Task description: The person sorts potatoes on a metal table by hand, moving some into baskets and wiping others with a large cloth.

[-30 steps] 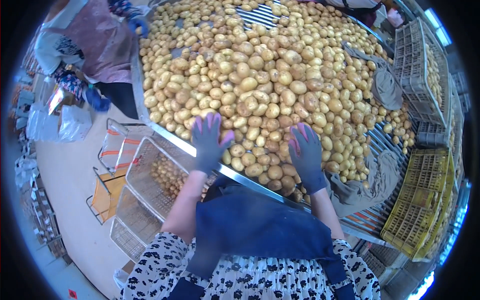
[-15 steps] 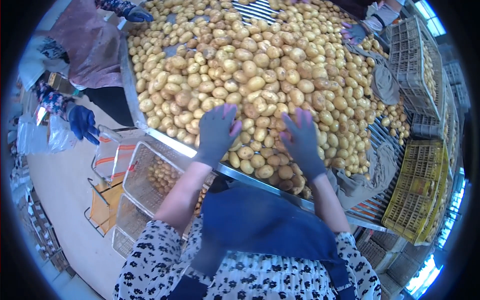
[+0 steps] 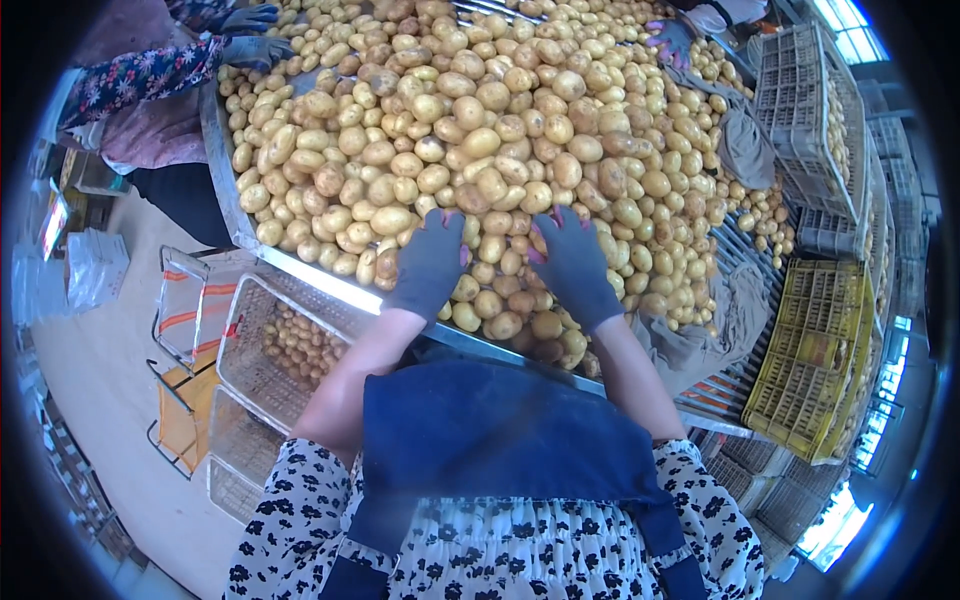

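My left hand (image 3: 430, 260), in a grey glove with pink fingertips, rests on a heap of yellowish potatoes (image 3: 480, 140) near the metal front rim (image 3: 320, 294). My right hand (image 3: 572, 268), gloved alike, lies on the heap just to its right, fingers slightly bent and apart over the potatoes. Both hands look open, though the undersides of their fingers are hidden.
Co-workers' gloved hands reach in at top left (image 3: 255, 50) and top right (image 3: 672, 40). Grey crates (image 3: 800, 110) and yellow crates (image 3: 800, 350) stand right. A pale basket of potatoes (image 3: 240, 340) and folding seats (image 3: 180, 410) are below left. Grey cloths (image 3: 745, 145) lie on the slatted rollers.
My hands have moved closer together, fingertips slightly more curled. The left co-worker's lower hand has risen onto the heap. A right co-worker's hand has come into view.
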The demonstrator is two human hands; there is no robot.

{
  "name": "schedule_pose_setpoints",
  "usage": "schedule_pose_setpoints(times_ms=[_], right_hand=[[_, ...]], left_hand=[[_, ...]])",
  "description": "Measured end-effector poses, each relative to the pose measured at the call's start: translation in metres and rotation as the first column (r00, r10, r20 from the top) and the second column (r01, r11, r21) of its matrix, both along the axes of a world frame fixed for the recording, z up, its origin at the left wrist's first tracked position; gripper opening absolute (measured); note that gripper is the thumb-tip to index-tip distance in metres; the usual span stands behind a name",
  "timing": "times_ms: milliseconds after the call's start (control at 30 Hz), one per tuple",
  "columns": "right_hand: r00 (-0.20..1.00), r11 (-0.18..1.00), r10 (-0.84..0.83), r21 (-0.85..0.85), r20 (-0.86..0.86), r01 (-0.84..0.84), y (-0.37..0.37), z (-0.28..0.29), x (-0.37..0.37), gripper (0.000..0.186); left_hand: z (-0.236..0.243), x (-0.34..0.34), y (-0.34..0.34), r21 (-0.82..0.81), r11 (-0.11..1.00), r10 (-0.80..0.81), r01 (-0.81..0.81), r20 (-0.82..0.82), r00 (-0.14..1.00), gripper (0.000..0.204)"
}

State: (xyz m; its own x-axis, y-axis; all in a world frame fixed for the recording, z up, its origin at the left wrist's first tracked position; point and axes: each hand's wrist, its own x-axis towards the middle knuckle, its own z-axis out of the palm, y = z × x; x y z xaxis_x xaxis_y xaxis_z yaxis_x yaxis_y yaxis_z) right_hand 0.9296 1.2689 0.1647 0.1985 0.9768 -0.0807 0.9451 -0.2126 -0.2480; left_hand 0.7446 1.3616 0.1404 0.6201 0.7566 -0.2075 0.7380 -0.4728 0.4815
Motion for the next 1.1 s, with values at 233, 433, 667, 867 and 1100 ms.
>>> schedule_pose_setpoints(times_ms=[233, 433, 667, 867, 1100], right_hand=[[0.958, 0.978, -0.110, 0.143, -0.266, 0.152, -0.001, 0.001, 0.027, 0.033], [0.652, 0.945, -0.075, 0.155, -0.755, 0.288, -0.019, 0.047, -0.004, 0.040], [0.968, 1.000, 0.004, 0.015, -0.252, 0.000, -0.038, 0.039, -0.005, 0.035], [0.984, 0.977, 0.157, 0.160, -0.085, -0.142, -0.050, 0.010, 0.004, 0.039], [0.940, 0.939, 0.307, 0.112, 0.146, -0.324, -0.006, -0.013, -0.023, 0.041]], left_hand=[[0.015, -0.020, 0.005, -0.767, 0.638, 0.601, 0.066, 0.550, 0.580, 0.042], [0.027, -0.017, -0.020, -0.605, -0.184, 0.981, 0.775, -0.062, 0.185, 0.047], [0.016, -0.053, -0.056, -0.588, 0.196, 0.975, 0.785, 0.203, -0.092, 0.038], [0.028, -0.202, -0.070, -0.967, 0.164, 0.981, 0.197, 0.138, -0.137, 0.054], [0.000, -0.222, -0.030, 0.120, 0.747, 0.605, -0.654, 0.285, 0.743, 0.026]])
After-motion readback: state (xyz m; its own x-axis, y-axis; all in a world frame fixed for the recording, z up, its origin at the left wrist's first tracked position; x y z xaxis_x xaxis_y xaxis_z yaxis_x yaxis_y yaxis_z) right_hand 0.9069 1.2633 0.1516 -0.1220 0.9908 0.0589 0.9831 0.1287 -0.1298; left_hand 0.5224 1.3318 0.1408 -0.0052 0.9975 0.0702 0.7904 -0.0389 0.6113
